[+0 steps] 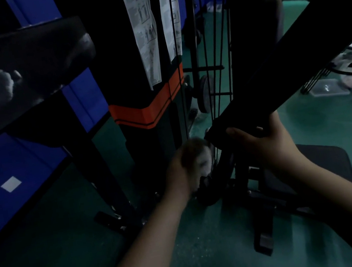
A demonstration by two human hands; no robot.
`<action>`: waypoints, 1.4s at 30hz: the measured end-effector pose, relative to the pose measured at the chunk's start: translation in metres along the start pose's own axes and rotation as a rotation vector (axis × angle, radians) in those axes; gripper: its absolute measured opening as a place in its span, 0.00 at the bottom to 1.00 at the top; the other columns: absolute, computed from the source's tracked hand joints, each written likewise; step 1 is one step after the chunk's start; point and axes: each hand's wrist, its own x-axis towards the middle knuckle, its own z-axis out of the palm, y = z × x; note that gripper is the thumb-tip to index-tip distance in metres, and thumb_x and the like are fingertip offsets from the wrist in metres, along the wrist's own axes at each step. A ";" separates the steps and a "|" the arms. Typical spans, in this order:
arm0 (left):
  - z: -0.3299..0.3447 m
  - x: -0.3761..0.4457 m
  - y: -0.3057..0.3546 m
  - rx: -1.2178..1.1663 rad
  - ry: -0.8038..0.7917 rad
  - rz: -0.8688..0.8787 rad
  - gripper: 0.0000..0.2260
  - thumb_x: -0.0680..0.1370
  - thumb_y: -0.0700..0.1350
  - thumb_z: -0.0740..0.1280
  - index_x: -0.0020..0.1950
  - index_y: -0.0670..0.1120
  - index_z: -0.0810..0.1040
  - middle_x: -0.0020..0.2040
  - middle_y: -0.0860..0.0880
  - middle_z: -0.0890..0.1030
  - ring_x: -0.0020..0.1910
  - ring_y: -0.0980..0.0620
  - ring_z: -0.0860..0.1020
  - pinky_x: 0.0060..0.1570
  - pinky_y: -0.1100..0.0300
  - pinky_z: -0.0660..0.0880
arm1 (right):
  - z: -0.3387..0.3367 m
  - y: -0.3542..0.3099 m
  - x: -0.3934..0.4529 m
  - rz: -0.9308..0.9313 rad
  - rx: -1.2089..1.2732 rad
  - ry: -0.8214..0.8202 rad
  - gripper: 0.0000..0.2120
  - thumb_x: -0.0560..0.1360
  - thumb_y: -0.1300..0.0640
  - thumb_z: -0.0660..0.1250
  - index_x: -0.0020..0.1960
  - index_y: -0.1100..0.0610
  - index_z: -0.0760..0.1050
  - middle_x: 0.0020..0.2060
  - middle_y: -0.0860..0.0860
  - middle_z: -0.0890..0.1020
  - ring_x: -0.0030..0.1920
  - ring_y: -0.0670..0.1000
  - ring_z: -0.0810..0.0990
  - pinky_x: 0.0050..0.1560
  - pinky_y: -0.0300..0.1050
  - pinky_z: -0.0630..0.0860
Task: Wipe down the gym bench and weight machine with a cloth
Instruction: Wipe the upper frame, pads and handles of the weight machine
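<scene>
1. Rising from the green floor [214, 255], one weight machine [154, 104] carries two instruction sheets [143, 27].
2. One black padded arm [277, 74]: right hand [263, 144] fingers curl around its lower end.
3. One blurred cloth [199, 155], bunched in left hand [183, 171], against the frame.

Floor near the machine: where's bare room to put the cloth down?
Bare green floor lies between the forearms, before the machine's base bar. It is crowded by the cables, where the left hand wipes.

bench pad [19, 66] left of cables [211, 57]; seat [330, 168] right.
</scene>
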 end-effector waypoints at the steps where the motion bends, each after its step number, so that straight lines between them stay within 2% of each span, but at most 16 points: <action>1: 0.009 0.002 0.005 0.045 -0.153 0.012 0.10 0.81 0.44 0.60 0.53 0.51 0.82 0.52 0.51 0.80 0.48 0.64 0.79 0.52 0.70 0.71 | 0.000 0.001 0.000 -0.004 0.002 0.005 0.23 0.69 0.55 0.75 0.59 0.51 0.68 0.51 0.44 0.79 0.52 0.46 0.80 0.55 0.54 0.79; 4: 0.022 0.014 0.008 0.130 -0.269 0.082 0.16 0.82 0.38 0.58 0.70 0.42 0.71 0.63 0.50 0.76 0.60 0.63 0.75 0.57 0.74 0.67 | 0.000 0.002 0.000 -0.009 0.000 0.003 0.23 0.70 0.56 0.74 0.61 0.52 0.68 0.52 0.44 0.79 0.53 0.47 0.80 0.53 0.51 0.80; 6: 0.023 0.025 0.017 0.054 -0.277 0.025 0.14 0.83 0.41 0.57 0.68 0.45 0.73 0.58 0.48 0.80 0.52 0.64 0.78 0.51 0.74 0.71 | 0.001 0.001 0.001 -0.014 0.001 -0.009 0.24 0.70 0.56 0.74 0.61 0.52 0.67 0.53 0.44 0.79 0.54 0.48 0.80 0.53 0.51 0.80; 8: 0.025 0.040 0.029 -0.087 -0.209 -0.069 0.13 0.83 0.46 0.58 0.66 0.49 0.74 0.50 0.44 0.81 0.43 0.55 0.80 0.41 0.68 0.74 | 0.001 0.000 0.001 -0.019 0.000 -0.019 0.24 0.70 0.55 0.74 0.62 0.53 0.67 0.54 0.45 0.79 0.54 0.48 0.80 0.54 0.52 0.79; 10: 0.029 0.051 0.037 -0.113 -0.169 -0.118 0.13 0.84 0.44 0.57 0.66 0.45 0.73 0.42 0.46 0.78 0.36 0.54 0.77 0.36 0.65 0.71 | 0.001 -0.002 0.000 -0.010 0.011 -0.017 0.25 0.70 0.57 0.74 0.63 0.54 0.67 0.53 0.44 0.78 0.54 0.46 0.80 0.54 0.50 0.79; 12: 0.031 0.051 0.036 -0.078 -0.243 -0.127 0.16 0.83 0.42 0.58 0.70 0.41 0.70 0.45 0.47 0.78 0.44 0.48 0.76 0.43 0.59 0.72 | -0.001 -0.003 -0.001 -0.011 0.024 -0.024 0.26 0.70 0.59 0.73 0.64 0.55 0.66 0.52 0.44 0.79 0.52 0.44 0.80 0.54 0.47 0.79; 14: 0.026 0.042 0.034 0.012 -0.282 -0.108 0.16 0.83 0.42 0.59 0.70 0.41 0.70 0.55 0.41 0.80 0.53 0.43 0.78 0.44 0.62 0.76 | -0.002 -0.004 -0.002 -0.018 0.025 -0.042 0.26 0.70 0.59 0.73 0.65 0.56 0.66 0.52 0.44 0.79 0.52 0.42 0.80 0.53 0.45 0.79; 17: 0.008 0.011 0.021 0.107 -0.260 -0.057 0.11 0.83 0.43 0.57 0.60 0.46 0.77 0.45 0.45 0.82 0.41 0.50 0.80 0.33 0.70 0.72 | -0.002 -0.003 -0.002 -0.017 0.015 -0.036 0.26 0.70 0.58 0.74 0.64 0.55 0.66 0.53 0.45 0.79 0.54 0.46 0.80 0.55 0.50 0.79; 20: -0.010 -0.014 0.006 0.246 -0.257 -0.052 0.14 0.82 0.43 0.59 0.67 0.47 0.75 0.57 0.51 0.80 0.57 0.56 0.77 0.49 0.69 0.69 | -0.002 -0.001 -0.001 -0.009 0.028 -0.026 0.26 0.69 0.56 0.75 0.63 0.54 0.67 0.54 0.47 0.79 0.55 0.50 0.80 0.56 0.57 0.78; 24: -0.004 -0.006 0.012 0.325 -0.228 0.014 0.15 0.82 0.42 0.59 0.68 0.46 0.74 0.65 0.49 0.77 0.64 0.52 0.74 0.55 0.70 0.66 | 0.001 0.001 0.002 -0.009 0.003 -0.018 0.27 0.68 0.52 0.75 0.62 0.51 0.67 0.55 0.46 0.78 0.56 0.49 0.79 0.57 0.57 0.78; 27: 0.018 0.010 0.033 0.152 -0.196 -0.021 0.14 0.80 0.47 0.59 0.61 0.43 0.79 0.57 0.40 0.80 0.57 0.45 0.78 0.52 0.58 0.72 | 0.002 0.002 0.002 -0.013 0.015 -0.018 0.28 0.67 0.51 0.75 0.62 0.49 0.67 0.56 0.45 0.78 0.57 0.49 0.79 0.57 0.57 0.77; 29: 0.026 0.021 0.046 0.060 -0.236 -0.055 0.13 0.76 0.55 0.60 0.50 0.52 0.82 0.47 0.38 0.79 0.45 0.44 0.78 0.46 0.52 0.73 | 0.002 0.003 0.003 -0.022 0.009 -0.001 0.27 0.68 0.53 0.75 0.62 0.50 0.66 0.55 0.46 0.78 0.56 0.48 0.79 0.57 0.56 0.77; 32: 0.029 0.039 0.036 -0.013 -0.267 -0.120 0.22 0.72 0.58 0.63 0.61 0.49 0.78 0.56 0.38 0.78 0.55 0.42 0.77 0.58 0.49 0.71 | 0.002 0.003 0.004 -0.025 0.025 -0.009 0.27 0.68 0.55 0.76 0.61 0.49 0.66 0.54 0.46 0.78 0.55 0.49 0.80 0.56 0.57 0.78; 37: 0.018 0.001 0.047 0.236 -0.231 -0.114 0.16 0.83 0.41 0.57 0.69 0.37 0.70 0.65 0.40 0.75 0.65 0.43 0.73 0.59 0.63 0.67 | -0.003 0.001 0.001 -0.035 0.022 -0.056 0.26 0.69 0.54 0.75 0.59 0.46 0.63 0.52 0.44 0.77 0.54 0.50 0.79 0.54 0.56 0.79; 39: 0.010 -0.017 0.044 0.344 -0.215 -0.131 0.17 0.83 0.39 0.57 0.72 0.39 0.68 0.69 0.44 0.72 0.69 0.47 0.69 0.60 0.67 0.64 | -0.004 -0.003 -0.001 -0.045 0.044 -0.061 0.24 0.70 0.54 0.74 0.58 0.47 0.63 0.50 0.44 0.78 0.52 0.49 0.80 0.53 0.53 0.80; 42: -0.009 -0.045 0.039 0.437 -0.230 -0.192 0.17 0.83 0.43 0.59 0.72 0.48 0.69 0.67 0.54 0.72 0.65 0.56 0.71 0.54 0.71 0.65 | -0.004 -0.001 -0.007 -0.018 -0.008 -0.045 0.21 0.71 0.52 0.73 0.58 0.49 0.66 0.51 0.47 0.78 0.52 0.48 0.79 0.53 0.47 0.77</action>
